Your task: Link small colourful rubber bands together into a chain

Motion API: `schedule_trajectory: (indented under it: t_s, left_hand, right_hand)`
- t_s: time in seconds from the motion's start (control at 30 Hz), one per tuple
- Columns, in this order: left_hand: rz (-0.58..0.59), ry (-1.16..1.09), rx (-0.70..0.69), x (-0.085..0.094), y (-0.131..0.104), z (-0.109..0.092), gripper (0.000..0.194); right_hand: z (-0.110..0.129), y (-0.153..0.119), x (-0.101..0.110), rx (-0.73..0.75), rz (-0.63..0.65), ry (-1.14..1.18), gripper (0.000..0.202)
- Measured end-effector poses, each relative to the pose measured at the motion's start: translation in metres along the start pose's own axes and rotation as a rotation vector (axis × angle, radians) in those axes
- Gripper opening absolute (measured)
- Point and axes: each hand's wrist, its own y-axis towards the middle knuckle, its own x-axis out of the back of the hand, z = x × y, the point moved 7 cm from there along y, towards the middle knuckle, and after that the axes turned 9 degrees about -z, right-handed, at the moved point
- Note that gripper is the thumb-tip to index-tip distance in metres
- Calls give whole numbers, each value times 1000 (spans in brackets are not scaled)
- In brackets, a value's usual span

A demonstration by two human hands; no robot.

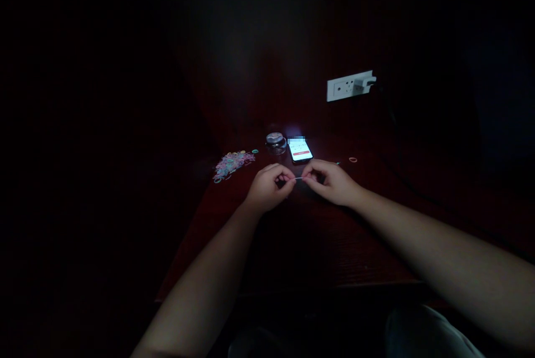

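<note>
Heap of small coloured bands (233, 165), loose on the desk (334, 246); easily scattered if brushed by a sleeve or wrist. Jar (276, 144), closed, contents too dark to tell. Left hand (270, 186): fingers pinched on one end of a thin pale band (298, 178), held between the hands below the lit phone (300, 149). Right hand (332, 180): fingers pinched on the other end; band might be snapped or lost if overstretched.
</note>
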Motion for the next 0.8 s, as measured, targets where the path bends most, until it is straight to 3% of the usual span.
schedule_trajectory:
  t_s: [0.8]
  left_hand:
    - [62,20,8,-2,0,-1,20]
  right_hand:
    - [2,0,1,40,-1,3,5]
